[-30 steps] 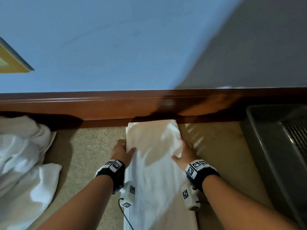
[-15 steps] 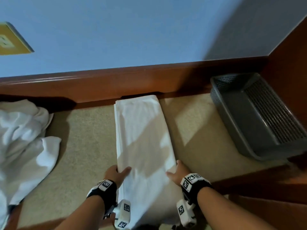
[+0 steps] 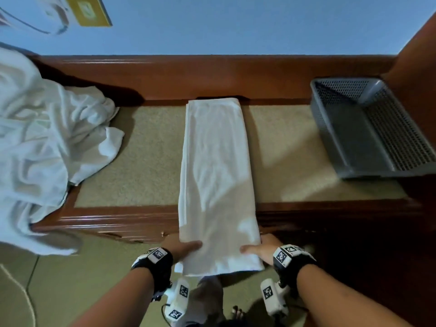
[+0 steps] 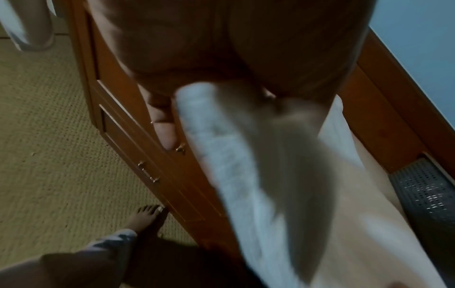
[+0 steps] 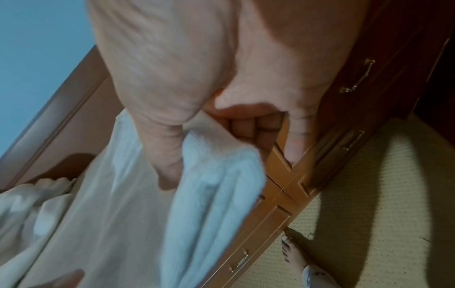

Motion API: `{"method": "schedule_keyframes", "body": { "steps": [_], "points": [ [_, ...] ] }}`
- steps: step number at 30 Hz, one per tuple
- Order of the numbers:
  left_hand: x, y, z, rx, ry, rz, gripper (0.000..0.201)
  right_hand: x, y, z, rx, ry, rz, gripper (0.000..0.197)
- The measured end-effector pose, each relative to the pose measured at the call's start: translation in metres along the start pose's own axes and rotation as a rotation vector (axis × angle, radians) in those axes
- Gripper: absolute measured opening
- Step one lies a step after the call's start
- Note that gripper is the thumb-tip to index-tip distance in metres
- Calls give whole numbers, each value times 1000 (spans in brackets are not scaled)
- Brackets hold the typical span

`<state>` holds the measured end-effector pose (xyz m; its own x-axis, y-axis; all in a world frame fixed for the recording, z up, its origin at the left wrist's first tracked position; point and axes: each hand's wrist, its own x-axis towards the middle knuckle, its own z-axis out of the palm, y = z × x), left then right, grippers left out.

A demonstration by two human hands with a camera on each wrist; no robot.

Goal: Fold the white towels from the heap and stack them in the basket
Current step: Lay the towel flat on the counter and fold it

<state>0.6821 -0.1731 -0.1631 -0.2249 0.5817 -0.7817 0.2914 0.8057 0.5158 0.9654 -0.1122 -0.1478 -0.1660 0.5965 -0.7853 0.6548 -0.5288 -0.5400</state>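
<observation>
A white towel [image 3: 215, 175], folded into a long narrow strip, lies across the beige top of a wooden cabinet [image 3: 151, 161], its near end hanging past the front edge. My left hand [image 3: 180, 247] pinches the near left corner, thumb on top. My right hand [image 3: 259, 249] pinches the near right corner the same way. The left wrist view shows the towel's edge [image 4: 221, 148] held under my palm. In the right wrist view my thumb lies on the towel [image 5: 216, 175], with my fingers curled beneath. The heap of white towels [image 3: 42, 138] sits at the left. The grey basket [image 3: 354, 135] stands at the right.
A raised wooden ledge [image 3: 212, 74] and a blue wall back the cabinet top. Drawers with metal handles [image 4: 147, 172] face me below the front edge. My bare foot [image 5: 293, 253] stands on the carpet close to the cabinet.
Both hands slid down the towel's long sides from its far half to the near end and now pinch the near corners. The view pulled back, showing the basket and cabinet front.
</observation>
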Motion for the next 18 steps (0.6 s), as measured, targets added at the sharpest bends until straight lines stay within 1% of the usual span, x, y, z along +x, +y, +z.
{"method": "schedule_keyframes", "body": {
  "steps": [2,4,6,8,11,14,16,18],
  "points": [
    [-20,-18,13,-32,32,42,53,-15,15,6,-29,45,-21,36],
    [-38,-30,23,-150,101,75,55,-29,22,6,-37,62,-51,34],
    [-57,-34,28,-273,134,88,39,-46,24,3,-58,66,-83,39],
    [-71,-37,31,-299,126,121,27,-60,25,-2,-150,80,-118,45],
    [-95,-42,35,-233,87,176,20,-82,29,-6,-255,71,-150,40],
    [-114,-46,41,-274,37,182,24,-98,39,-9,-209,36,-164,30],
    [-124,-46,44,-330,-7,149,29,-108,44,-12,-188,22,-169,24],
    [-134,-46,44,-367,-53,127,33,-114,49,-15,-214,5,-173,24]
  ]
}}
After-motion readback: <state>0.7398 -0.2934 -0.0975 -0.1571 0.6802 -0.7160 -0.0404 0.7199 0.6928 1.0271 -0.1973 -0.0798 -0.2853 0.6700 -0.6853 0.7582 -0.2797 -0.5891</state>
